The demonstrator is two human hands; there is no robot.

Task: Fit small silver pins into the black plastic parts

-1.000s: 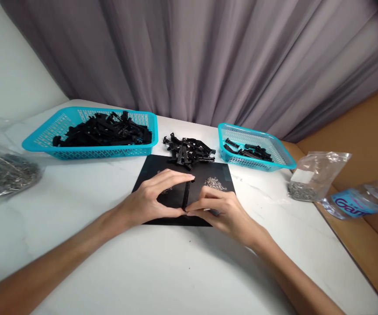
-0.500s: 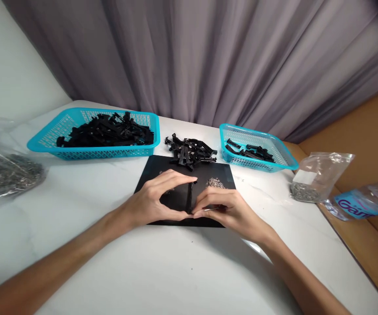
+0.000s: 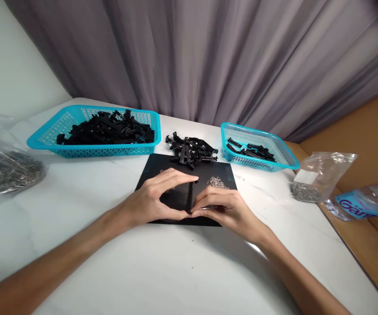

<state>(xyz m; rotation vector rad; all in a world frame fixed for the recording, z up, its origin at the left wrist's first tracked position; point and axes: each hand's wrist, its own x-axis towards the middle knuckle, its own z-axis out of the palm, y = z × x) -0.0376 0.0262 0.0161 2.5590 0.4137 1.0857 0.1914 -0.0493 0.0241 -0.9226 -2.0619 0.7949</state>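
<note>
My left hand [image 3: 152, 197] spans a long, narrow black plastic part [image 3: 190, 197], its index finger at the far end and its thumb at the near end. Fingers of my right hand [image 3: 230, 208] are pinched together at the part's near end. A thin metal tool [image 3: 212, 207] lies in that pinch, mostly covered by the fingers, so its kind is unclear. Beneath both hands is a black mat [image 3: 205, 172]. Small shiny metal pieces [image 3: 216, 182] are heaped on it beyond my right hand. A second scatter sits behind my left fingers, partly hidden.
Black parts [image 3: 190, 151] are piled at the mat's far edge. A blue basket [image 3: 106, 151] full of black parts stands left, a smaller blue basket [image 3: 264, 165] right. Bags of metal pieces [image 3: 12, 170] [image 3: 306, 190] flank the table; a plastic bottle [image 3: 355, 205] lies far right.
Both hands keep almost the same pose on the black part. The thin tool in the right hand has shifted slightly, and the whole view has moved a little.
</note>
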